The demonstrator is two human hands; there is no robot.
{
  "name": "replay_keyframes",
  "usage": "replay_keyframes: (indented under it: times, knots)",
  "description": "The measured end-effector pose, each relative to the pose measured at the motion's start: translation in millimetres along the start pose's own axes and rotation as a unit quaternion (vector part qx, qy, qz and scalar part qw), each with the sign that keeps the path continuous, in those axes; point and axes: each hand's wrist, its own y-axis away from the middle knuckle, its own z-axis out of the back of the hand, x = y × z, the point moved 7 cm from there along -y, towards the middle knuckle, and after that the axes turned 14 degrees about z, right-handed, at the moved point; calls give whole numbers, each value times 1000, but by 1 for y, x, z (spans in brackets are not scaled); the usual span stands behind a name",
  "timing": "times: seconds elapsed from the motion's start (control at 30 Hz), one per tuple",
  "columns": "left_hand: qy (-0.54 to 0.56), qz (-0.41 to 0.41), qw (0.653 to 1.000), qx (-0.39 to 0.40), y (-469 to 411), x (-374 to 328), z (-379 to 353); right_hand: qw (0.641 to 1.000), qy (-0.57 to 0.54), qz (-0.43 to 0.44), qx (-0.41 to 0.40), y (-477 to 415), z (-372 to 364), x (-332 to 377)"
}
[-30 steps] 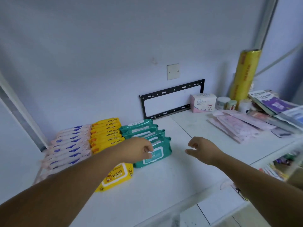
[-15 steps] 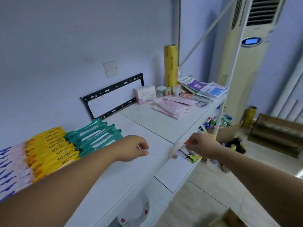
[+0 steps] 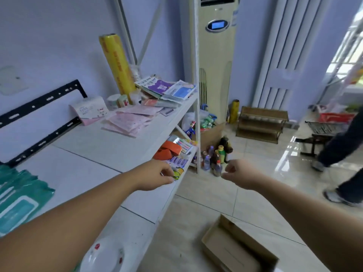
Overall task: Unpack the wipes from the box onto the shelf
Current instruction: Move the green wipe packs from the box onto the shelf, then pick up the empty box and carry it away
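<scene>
We've swung right: teal wipes (image 3: 17,201) sit far left of our left grip (image 3: 157,174), the box (image 3: 235,250) below our right grip (image 3: 239,174); both hang loosely curled, empty.

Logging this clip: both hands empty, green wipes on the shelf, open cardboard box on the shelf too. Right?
No. In the head view the open cardboard box sits on the floor beside the shelf, not on it. The left hand and right hand are empty, and the green wipes lie on the shelf.
</scene>
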Motion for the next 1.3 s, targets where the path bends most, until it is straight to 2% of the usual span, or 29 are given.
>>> replay_keyframes:
  times: [0.23,0.43,0.53,0.77,0.9,1.1,1.3]
  knots:
    - [-64,-1,995,74,-74,-77,-64,995,-51,-87,-3,9,-9,-138]
    - [-126,-16,982,143,-129,-108,-123,979,-101,-176,16,35,-39,-205]
    - [-157,-28,971,178,-156,-116,-150,970,-123,-208,23,47,-57,-226]
    - [-182,-43,951,247,-212,-121,-191,937,-132,-324,-17,99,-81,-254]
    - [-191,-44,940,279,-237,-115,-219,926,-127,-356,-17,121,-97,-262]
    - [-265,-61,914,300,-249,-108,-262,906,-132,-403,-10,151,-135,-285]
    - [-263,-15,910,320,-273,-75,-333,881,-148,-449,23,167,-204,-340]
